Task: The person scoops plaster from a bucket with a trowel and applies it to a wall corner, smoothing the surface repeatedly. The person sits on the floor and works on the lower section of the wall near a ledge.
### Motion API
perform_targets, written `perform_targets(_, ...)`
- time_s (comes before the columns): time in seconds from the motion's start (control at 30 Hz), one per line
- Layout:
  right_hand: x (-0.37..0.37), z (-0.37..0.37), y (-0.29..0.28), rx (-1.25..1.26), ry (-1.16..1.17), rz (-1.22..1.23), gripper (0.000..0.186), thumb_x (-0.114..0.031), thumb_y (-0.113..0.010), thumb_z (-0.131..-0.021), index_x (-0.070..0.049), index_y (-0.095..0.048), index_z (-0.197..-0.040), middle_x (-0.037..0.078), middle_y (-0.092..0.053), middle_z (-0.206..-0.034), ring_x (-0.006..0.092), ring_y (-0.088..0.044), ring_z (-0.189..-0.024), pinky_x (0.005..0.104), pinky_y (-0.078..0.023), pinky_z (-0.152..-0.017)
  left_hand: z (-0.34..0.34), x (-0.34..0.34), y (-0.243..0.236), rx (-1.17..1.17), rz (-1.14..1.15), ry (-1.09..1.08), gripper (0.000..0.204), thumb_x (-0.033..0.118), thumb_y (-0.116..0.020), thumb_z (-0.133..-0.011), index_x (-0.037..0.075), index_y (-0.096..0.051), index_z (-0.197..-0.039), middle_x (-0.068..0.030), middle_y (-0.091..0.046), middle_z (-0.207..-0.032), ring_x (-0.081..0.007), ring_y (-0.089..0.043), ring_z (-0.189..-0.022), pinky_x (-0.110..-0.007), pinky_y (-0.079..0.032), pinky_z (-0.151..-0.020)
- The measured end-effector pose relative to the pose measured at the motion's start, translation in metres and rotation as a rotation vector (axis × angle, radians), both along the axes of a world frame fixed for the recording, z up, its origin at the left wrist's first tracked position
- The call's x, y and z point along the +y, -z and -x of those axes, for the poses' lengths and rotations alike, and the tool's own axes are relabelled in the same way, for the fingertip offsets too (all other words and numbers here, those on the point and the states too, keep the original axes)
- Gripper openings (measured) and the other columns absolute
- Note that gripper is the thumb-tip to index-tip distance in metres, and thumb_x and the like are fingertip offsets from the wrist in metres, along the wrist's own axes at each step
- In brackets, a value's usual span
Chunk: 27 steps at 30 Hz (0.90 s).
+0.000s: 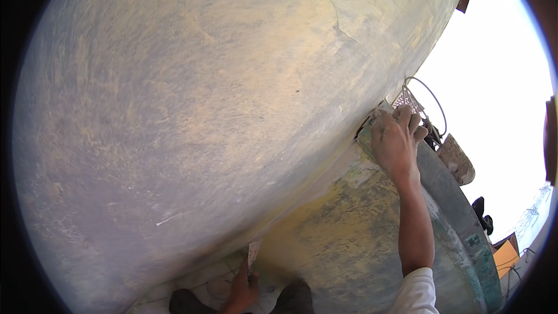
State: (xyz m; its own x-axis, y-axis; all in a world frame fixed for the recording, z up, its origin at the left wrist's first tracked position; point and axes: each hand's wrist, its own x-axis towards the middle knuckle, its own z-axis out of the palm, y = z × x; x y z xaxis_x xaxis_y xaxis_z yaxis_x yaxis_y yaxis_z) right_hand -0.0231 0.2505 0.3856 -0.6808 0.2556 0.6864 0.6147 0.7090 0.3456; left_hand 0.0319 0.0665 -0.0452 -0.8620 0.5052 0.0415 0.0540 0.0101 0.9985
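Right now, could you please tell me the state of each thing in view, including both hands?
Left hand: closed around the flat-bladed scraper
Flat-bladed scraper: held, blade exposed
Right hand: fingers bent; grip unclear
Large curved wall: patchy yellow-grey, thin crack-like line
Lower panel: blotched yellow and grey
Panel rim: worn, partly green
Wire loop: bent into an arc

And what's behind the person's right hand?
Past the right hand, a thin wire loop and part of a pinkish mesh-patterned piece show. Whatever lies directly behind the hand is covered and cannot be made out.
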Motion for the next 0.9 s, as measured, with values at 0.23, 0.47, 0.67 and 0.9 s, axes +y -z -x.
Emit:
perform_targets(0.23, 0.018, 0.012, -0.016, 0.083, -0.059, -0.045, 0.035, -0.019, -0.061, -0.094, -0.003, -0.065, -0.124, 0.019, -0.046, -0.128, 0.0341, -0.039, -0.126, 0.0515, -0.028, -0.106, 0.002, 0.002, 0.005, 0.037, -0.003, -0.038, 0.052, 0.014, -0.057, -0.099, 0.001, -0.04, -0.146, -0.0314, -0.067, -0.109, -0.0474, -0.068, -0.096, -0.05, -0.053, -0.08)
perform_targets(0.47, 0.028, 0.013, -0.014, 0.164, -0.087, -0.053, 0.042, -0.02, -0.057, -0.096, -0.004, -0.061, -0.135, 0.017, -0.044, -0.129, 0.0337, -0.039, -0.124, 0.0513, -0.029, -0.105, 0.003, 0.003, 0.014, 0.054, -0.043, -0.05, 0.053, 0.015, -0.057, -0.099, 0.001, -0.039, -0.147, -0.0314, -0.066, -0.111, -0.0483, -0.066, -0.101, -0.049, -0.052, -0.084)
perform_targets(0.67, 0.027, 0.003, 0.021, 0.049, -0.036, -0.152, 0.048, -0.022, -0.054, -0.098, -0.006, -0.055, -0.144, 0.019, -0.04, -0.13, 0.0354, -0.035, -0.124, 0.0514, -0.028, -0.104, 0.006, 0.0, 0.013, -0.03, 0.014, 0.032, 0.057, 0.015, -0.054, -0.101, -0.001, -0.033, -0.152, -0.0321, -0.059, -0.132, -0.0442, -0.061, -0.122, -0.044, -0.049, -0.098)
perform_targets(0.9, 0.024, 0.003, 0.032, -0.074, 0.021, -0.097, 0.052, -0.023, -0.052, -0.099, -0.006, -0.05, -0.148, 0.021, -0.04, -0.132, 0.035, -0.035, -0.123, 0.0546, -0.023, -0.105, 0.004, 0.006, 0.035, 0.018, 0.025, 0.043, 0.059, 0.012, -0.05, -0.103, 0.0, -0.026, -0.156, -0.0287, -0.048, -0.146, -0.0385, -0.05, -0.135, -0.042, -0.041, -0.107)
